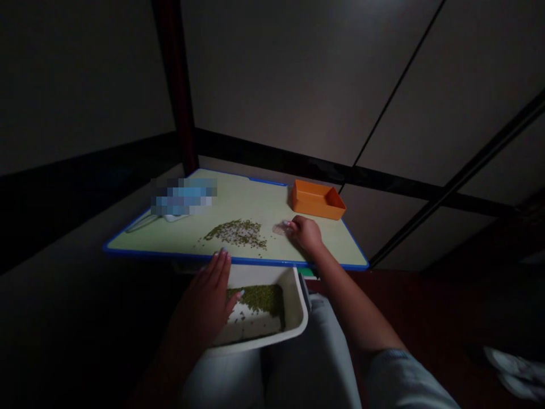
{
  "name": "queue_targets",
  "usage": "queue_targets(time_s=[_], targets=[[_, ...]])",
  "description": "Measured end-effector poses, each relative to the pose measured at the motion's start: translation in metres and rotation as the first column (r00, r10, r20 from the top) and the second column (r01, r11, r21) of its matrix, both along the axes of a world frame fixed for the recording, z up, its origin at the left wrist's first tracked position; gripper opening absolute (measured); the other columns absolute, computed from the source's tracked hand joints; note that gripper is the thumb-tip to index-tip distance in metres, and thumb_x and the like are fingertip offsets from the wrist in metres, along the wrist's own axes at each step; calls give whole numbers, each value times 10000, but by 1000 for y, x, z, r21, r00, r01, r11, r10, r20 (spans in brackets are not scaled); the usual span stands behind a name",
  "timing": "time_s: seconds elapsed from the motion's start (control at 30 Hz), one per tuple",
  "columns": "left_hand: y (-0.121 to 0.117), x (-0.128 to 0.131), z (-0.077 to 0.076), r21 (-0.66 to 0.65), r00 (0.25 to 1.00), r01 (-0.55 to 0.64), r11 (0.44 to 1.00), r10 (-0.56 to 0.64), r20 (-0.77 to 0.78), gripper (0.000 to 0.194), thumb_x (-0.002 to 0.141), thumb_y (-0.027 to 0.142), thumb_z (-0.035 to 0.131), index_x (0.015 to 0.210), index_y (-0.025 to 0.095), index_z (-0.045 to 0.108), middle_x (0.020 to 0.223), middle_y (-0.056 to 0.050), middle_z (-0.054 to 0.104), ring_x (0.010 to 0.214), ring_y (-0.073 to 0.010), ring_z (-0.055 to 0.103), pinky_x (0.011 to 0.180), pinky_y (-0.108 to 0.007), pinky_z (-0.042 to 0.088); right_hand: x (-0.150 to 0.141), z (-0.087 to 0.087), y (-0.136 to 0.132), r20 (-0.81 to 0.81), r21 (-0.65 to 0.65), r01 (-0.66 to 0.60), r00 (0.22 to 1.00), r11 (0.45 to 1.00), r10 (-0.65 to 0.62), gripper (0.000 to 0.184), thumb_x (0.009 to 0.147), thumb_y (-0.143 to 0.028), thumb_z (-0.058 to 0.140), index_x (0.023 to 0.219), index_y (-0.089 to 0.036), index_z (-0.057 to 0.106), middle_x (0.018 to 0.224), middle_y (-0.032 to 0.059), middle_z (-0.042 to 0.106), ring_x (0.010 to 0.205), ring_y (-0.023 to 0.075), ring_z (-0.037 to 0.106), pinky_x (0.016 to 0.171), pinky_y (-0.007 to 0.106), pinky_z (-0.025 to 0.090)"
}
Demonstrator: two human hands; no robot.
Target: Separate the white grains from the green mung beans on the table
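Observation:
A loose pile of small green and pale grains (236, 233) lies spread on the light-coloured tabletop (230, 187). My left hand (210, 292) is open at the near edge, its fingers stretched out just below the grains and its thumb apart. To the right of the pile, my right hand (305, 232) is closed in a pinch on a small see-through piece (279, 228), which rests low over the tabletop. Its exact kind is too dim to make out. Below the edge, on my lap, sits a white bin (300, 309) holding many green grains (266, 296); my left hand covers part of it.
An orange open box (319, 212) stands at the table's back right. At the left lies a blurred blue item (183, 196) with a white part and a cable (142, 222). A blue rim borders the table, and walls rise behind it. Pale shoes (517, 369) show at lower right.

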State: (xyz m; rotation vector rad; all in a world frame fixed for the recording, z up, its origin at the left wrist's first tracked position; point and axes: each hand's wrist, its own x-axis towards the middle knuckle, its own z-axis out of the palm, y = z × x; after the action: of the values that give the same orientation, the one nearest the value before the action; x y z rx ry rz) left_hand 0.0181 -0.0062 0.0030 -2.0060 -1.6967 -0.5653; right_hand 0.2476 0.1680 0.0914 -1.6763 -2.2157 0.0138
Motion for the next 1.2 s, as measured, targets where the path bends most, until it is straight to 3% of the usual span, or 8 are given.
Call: queue_targets(time_s=[0.23, 0.47, 0.8, 0.9, 1.03, 1.2], targets=[[10, -11, -9, 177, 992, 88, 980, -70, -105, 737, 866, 504, 399, 1418, 22, 320, 1385, -228, 536, 1268, -315, 536, 989, -419, 477, -29, 1, 13, -183, -82, -176, 970, 981, 159, 237, 914, -366, 562, 864, -201, 723, 806, 41, 734, 714, 142, 600, 585, 227, 294], [3, -5, 1, 93, 994, 59, 994, -50, -92, 725, 872, 475, 397, 1425, 16, 303, 1421, -236, 497, 1294, -323, 511, 999, -434, 469, -19, -8, 3, -363, -101, -348, 885, 932, 291, 232, 904, -327, 600, 788, -155, 705, 656, 12, 672, 637, 118, 557, 604, 210, 322], [7, -9, -7, 127, 994, 99, 987, -93, -57, 772, 869, 535, 383, 1444, 29, 282, 1420, -236, 498, 1304, -328, 500, 990, -442, 470, -2, -18, 0, -485, -97, -395, 820, 913, 303, 238, 898, -329, 607, 758, -150, 681, 624, -8, 646, 612, 109, 556, 594, 200, 348], [8, -9, -9, 126, 995, 98, 987, -93, -42, 775, 868, 535, 384, 1454, 42, 263, 1429, -232, 490, 1309, -326, 496, 996, -446, 464, 1, -15, 2, -408, -80, -298, 881, 951, 241, 243, 909, -336, 586, 778, -158, 688, 680, 17, 687, 646, 120, 584, 601, 207, 352], [7, -8, -8, 104, 997, 71, 992, -69, -26, 764, 872, 516, 383, 1470, 68, 227, 1447, -212, 477, 1317, -307, 492, 1006, -432, 465, -7, -3, 5, -133, -25, -99, 987, 995, 95, 285, 925, -393, 543, 837, -181, 712, 808, 79, 739, 723, 168, 634, 606, 247, 340], [4, -7, -5, 99, 997, 72, 993, -71, -9, 753, 870, 514, 391, 1467, 78, 245, 1446, -199, 483, 1330, -294, 482, 1016, -423, 466, -34, 10, 16, 111, 16, -45, 993, 999, 43, 388, 960, -461, 459, 918, -183, 726, 920, 142, 749, 840, 218, 679, 698, 279, 387]])
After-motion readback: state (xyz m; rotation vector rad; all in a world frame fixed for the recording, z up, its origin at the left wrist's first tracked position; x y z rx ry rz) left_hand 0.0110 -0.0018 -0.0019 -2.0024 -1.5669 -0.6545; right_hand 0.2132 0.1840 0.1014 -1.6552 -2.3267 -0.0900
